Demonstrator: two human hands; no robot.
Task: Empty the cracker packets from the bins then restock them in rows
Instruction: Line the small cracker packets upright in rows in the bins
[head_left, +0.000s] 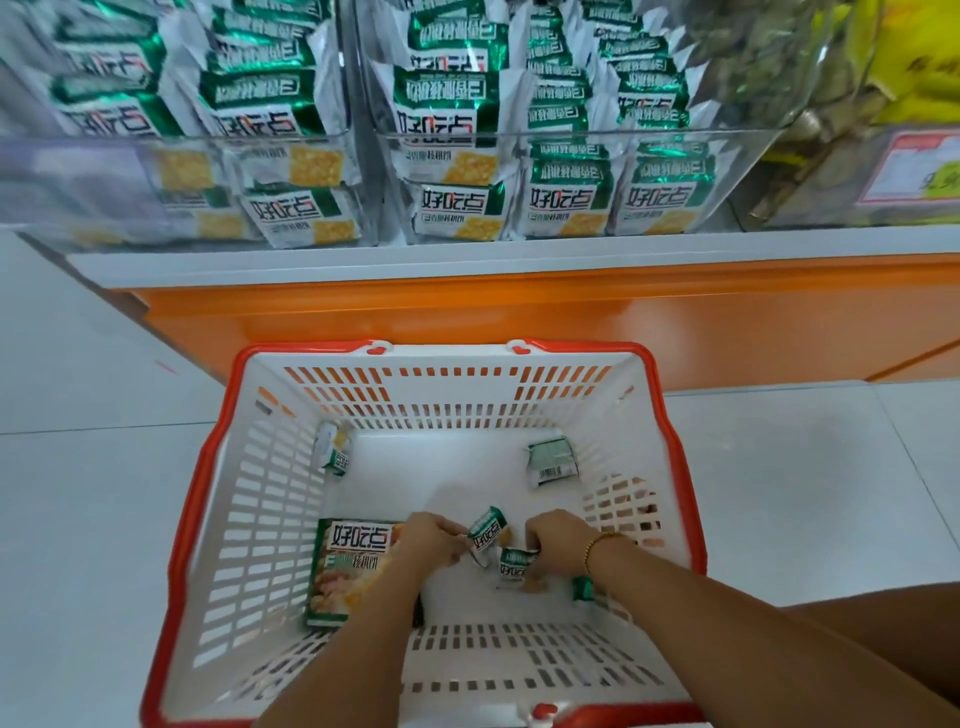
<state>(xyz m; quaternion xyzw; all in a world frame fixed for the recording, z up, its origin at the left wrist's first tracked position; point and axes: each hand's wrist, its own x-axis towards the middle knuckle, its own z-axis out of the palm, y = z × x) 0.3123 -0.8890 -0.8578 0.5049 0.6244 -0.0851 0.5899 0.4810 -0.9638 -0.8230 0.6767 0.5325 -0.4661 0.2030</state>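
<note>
In the head view, both hands were down inside a white basket (260, 525) with a red rim, which stood on the pale tiled floor (78, 493) in front of an orange shelf base (519, 322). The left hand (432, 538) pinched the edge of a small green-and-white cracker packet (488, 535) between thumb and fingertips and held it tilted. The right hand (557, 545), with a gold bracelet (602, 544) on its wrist, had its fingers curled round a second packet (514, 567) just beside the first. Blur softened those fingers, so the grip itself was probably a pinch rather than a full grasp.

A larger box (353, 566) of the same brand lay flat beside the left forearm. Other packets lay apart on the basket bottom:
- a leaning packet (333, 451) at the left wall
- a barcode-up packet (553, 461) near the far right corner
- a half-hidden packet (584, 590) under the right wrist

Above, on the shelf, a clear left bin (156, 137) and right bin (571, 133) stood side by side, filled with rows of the same packets.
</note>
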